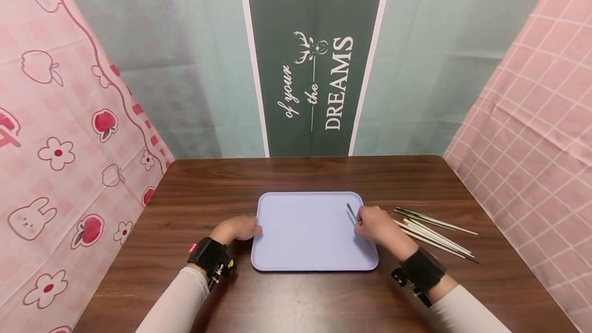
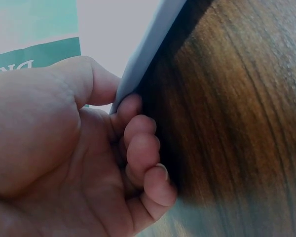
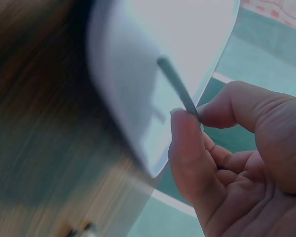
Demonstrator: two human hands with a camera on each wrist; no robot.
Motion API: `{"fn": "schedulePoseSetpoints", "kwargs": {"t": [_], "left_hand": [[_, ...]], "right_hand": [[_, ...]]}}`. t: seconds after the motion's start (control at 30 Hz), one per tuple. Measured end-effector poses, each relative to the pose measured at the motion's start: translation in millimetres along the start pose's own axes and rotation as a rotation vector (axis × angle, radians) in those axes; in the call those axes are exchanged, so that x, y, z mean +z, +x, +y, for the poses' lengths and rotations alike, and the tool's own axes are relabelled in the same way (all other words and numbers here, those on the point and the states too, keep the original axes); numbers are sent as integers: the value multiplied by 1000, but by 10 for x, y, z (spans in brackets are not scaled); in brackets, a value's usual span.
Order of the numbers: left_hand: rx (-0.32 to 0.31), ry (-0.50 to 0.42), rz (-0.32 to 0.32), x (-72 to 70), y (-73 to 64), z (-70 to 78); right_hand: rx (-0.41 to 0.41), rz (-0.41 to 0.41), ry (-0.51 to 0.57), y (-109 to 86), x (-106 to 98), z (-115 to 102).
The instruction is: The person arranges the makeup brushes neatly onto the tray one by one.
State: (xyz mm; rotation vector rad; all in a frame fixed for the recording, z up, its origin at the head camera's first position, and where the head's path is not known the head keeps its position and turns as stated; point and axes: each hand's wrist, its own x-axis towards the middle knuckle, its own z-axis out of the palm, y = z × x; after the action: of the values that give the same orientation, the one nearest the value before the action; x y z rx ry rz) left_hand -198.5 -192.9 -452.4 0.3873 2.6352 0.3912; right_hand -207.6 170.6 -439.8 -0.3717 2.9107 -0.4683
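White-sleeved arms reach in from the near left and near right; the bare left hand grips, fingers curled, and the bare right hand pinches between thumb and forefinger.

"of your the DREAMS" on cloth

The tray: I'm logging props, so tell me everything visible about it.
The tray is pale lilac, apparently plastic, rectangular with rounded corners and a low raised rim. It lies face up on the brown table. The left grip pinches its left edge; the right grip is by its right edge, contact unclear.
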Motion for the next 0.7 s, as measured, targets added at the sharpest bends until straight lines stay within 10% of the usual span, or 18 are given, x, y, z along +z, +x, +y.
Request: {"fn": "schedulePoseSetpoints", "kwargs": {"t": [0.7], "left_hand": [[-7, -4, -19, -15, -20, 37]], "right_hand": [[37, -42, 101, 271, 162, -646]]}}
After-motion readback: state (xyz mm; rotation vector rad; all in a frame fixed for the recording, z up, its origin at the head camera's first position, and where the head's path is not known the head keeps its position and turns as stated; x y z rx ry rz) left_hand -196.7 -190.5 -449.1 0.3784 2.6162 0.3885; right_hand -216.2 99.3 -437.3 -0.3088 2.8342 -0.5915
